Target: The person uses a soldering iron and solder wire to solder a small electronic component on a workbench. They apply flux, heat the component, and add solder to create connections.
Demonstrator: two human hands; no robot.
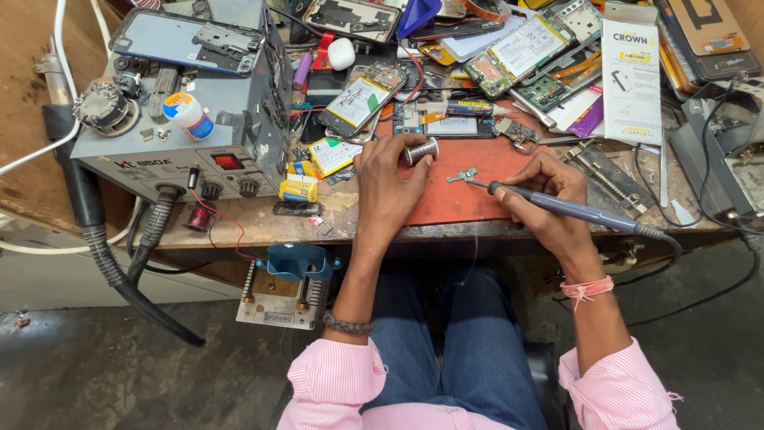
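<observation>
Hiding solder spool, left hand

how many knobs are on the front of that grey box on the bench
2: one knob beside the hose socket, another knob right of it, under the red switch on the grey box. Others may be hidden.

- One view only, from a camera worn on the person's head.
- It looks steeply down and forward over the bench edge, close above the hands (forearms, lap and floor fill the lower half).
- The cluttered far side of the bench runs along the top edge.
</observation>
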